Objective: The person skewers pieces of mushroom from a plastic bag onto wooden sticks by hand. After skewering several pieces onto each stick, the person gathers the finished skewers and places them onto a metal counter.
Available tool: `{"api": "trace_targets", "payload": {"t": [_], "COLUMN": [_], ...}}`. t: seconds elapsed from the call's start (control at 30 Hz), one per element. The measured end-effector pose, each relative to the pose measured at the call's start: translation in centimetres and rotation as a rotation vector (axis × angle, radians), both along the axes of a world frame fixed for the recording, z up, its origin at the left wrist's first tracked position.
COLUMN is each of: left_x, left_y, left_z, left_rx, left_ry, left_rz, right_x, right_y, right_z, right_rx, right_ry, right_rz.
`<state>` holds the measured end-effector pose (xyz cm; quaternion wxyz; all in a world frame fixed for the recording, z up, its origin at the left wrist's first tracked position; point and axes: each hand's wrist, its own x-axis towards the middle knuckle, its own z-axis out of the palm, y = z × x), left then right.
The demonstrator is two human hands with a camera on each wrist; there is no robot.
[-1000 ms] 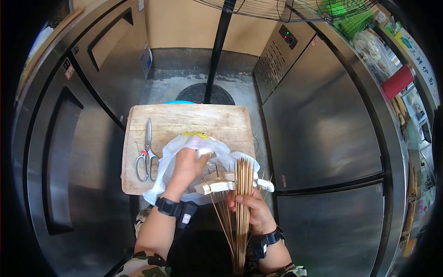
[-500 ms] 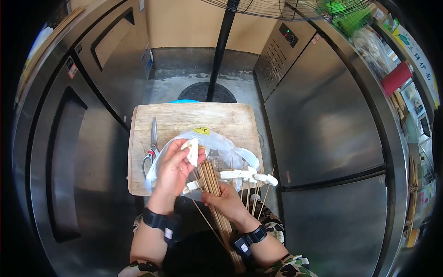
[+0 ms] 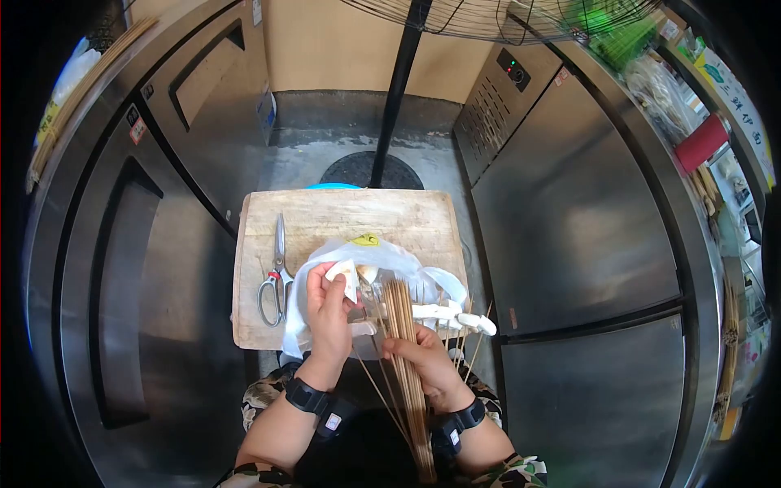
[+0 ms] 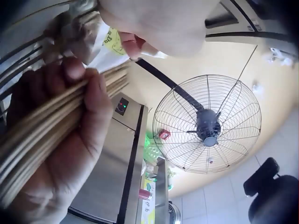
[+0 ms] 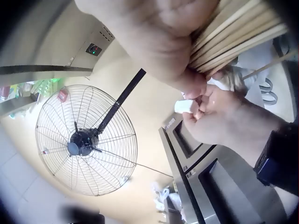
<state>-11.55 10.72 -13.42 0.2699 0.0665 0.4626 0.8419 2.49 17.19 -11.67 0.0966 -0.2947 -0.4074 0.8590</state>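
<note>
My left hand (image 3: 328,324) pinches a white slice of food (image 3: 345,278) between thumb and fingers, over the near part of a white plastic bag (image 3: 390,254). In the right wrist view, the slice's pale end (image 5: 186,106) pokes out past the fingertips. My right hand (image 3: 431,364) grips a thick bundle of bamboo skewers (image 3: 404,358), its tips pointing away from me, just right of the left hand. White pieces threaded on skewers (image 3: 443,312) lie in a row at the board's near right edge, partly hidden behind the bundle.
Under the bag is a wooden cutting board (image 3: 407,213), with scissors (image 3: 279,276) on its left side. Steel cabinets (image 3: 569,220) stand close on both sides. Beyond the board rises a fan's black pole (image 3: 399,98) on a round base.
My left hand has come out of the bag with the white slice and drawn back toward me. The skewer bundle tilted left toward that hand, then swung back more upright.
</note>
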Motion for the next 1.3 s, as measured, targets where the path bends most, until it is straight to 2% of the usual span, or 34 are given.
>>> {"api": "trace_targets", "payload": {"t": [0.1,0.2,0.6,1.0,1.2,1.3], "left_x": [-0.3,0.0,0.4,0.3,0.4,0.1], "left_y": [0.2,0.4,0.5,0.0,0.2,-0.2], "left_z": [-0.5,0.2,1.5,1.5,2.2,2.2], "left_rx": [0.002,-0.018,0.034,-0.073,-0.055,-0.101], "left_ry": [0.007,0.185,0.245,0.608,0.616,0.719], "left_rz": [-0.045,-0.114,-0.168,-0.227,-0.261,-0.376], "right_x": [0.1,0.0,0.3,0.9,1.1,1.1], "right_y": [0.3,0.7,0.9,1.2,1.4,1.5], "right_z": [0.3,-0.5,0.0,0.7,0.4,0.4], "right_rx": [0.007,0.015,0.014,0.008,0.014,0.024], "right_ry": [0.032,-0.021,0.013,0.028,0.033,0.026], "right_rz": [0.041,0.098,0.014,-0.011,-0.008,-0.035]}}
